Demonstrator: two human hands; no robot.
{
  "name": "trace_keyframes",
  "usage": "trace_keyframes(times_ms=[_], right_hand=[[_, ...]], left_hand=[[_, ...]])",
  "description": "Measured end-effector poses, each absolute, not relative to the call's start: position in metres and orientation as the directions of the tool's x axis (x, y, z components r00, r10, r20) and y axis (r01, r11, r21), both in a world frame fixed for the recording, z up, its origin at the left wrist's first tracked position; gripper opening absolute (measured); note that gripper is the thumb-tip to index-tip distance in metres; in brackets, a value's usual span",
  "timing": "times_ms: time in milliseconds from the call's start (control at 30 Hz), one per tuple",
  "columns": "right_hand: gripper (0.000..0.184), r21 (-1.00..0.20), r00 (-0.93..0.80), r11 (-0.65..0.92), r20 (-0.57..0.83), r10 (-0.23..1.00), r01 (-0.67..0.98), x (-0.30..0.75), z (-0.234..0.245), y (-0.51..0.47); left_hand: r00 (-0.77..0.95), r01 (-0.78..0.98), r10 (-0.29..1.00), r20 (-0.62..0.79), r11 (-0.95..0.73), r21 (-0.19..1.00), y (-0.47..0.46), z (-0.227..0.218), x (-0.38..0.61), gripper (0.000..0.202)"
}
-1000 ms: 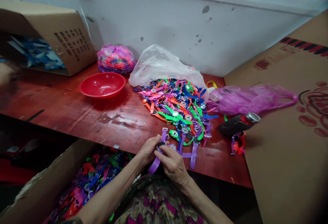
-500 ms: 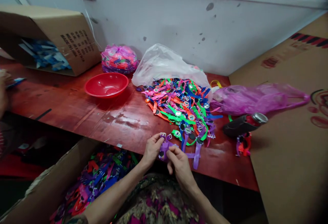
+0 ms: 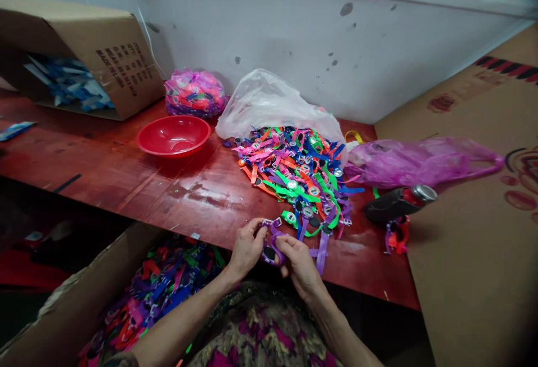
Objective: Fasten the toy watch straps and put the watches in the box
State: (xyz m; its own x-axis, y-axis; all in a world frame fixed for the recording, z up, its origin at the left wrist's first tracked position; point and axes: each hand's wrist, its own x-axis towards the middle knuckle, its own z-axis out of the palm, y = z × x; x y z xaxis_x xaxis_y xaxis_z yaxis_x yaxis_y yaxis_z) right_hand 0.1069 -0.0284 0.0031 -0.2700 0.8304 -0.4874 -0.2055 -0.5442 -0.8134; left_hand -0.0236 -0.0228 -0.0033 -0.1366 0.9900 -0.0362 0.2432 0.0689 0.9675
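My left hand (image 3: 246, 248) and my right hand (image 3: 299, 260) meet at the near edge of the red table (image 3: 126, 171). Both pinch a purple toy watch (image 3: 272, 245) whose strap is bent round into a loop between the fingers. Just beyond them lies a heap of coloured toy watches (image 3: 300, 173) in green, orange, blue, pink and purple, spilling from a clear plastic bag (image 3: 269, 103). One more purple watch (image 3: 321, 249) lies flat beside my right hand.
A red bowl (image 3: 174, 135) sits left of the heap, a pink bag of watches (image 3: 194, 93) behind it. An open cardboard box (image 3: 79, 59) stands far left. A carton of finished watches (image 3: 155, 288) is below the table. A cardboard sheet (image 3: 474, 232), purple bag (image 3: 420, 161) and dark can (image 3: 399, 201) are on the right.
The purple strap hung straight down a second ago; now it is curled into a loop between both hands. A person's hand at the far left edge has gone from view.
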Motion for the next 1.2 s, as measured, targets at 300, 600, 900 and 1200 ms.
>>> trace_keyframes(times_ms=[300,600,900,1200], right_hand=[[0.021,-0.789,-0.283,-0.580,-0.520,0.806,-0.202,0.109,0.011,-0.025],[0.021,-0.797,-0.303,-0.584,-0.524,0.796,-0.155,0.106,0.005,-0.023],[0.020,-0.765,-0.329,-0.619,-0.547,0.770,-0.176,0.107,-0.003,-0.021],[0.024,-0.789,-0.356,-0.581,-0.494,0.793,-0.199,0.114,-0.003,-0.020]], left_hand=[[-0.107,0.418,0.982,0.157,-0.099,0.903,-0.028,-0.011,-0.029,0.024],[-0.133,0.468,0.978,0.160,-0.080,0.880,-0.029,-0.011,-0.030,0.023],[-0.031,0.473,0.977,0.209,-0.170,0.865,-0.034,-0.014,-0.034,0.026],[0.092,0.602,0.972,0.217,-0.228,0.765,-0.031,-0.006,-0.034,0.031]])
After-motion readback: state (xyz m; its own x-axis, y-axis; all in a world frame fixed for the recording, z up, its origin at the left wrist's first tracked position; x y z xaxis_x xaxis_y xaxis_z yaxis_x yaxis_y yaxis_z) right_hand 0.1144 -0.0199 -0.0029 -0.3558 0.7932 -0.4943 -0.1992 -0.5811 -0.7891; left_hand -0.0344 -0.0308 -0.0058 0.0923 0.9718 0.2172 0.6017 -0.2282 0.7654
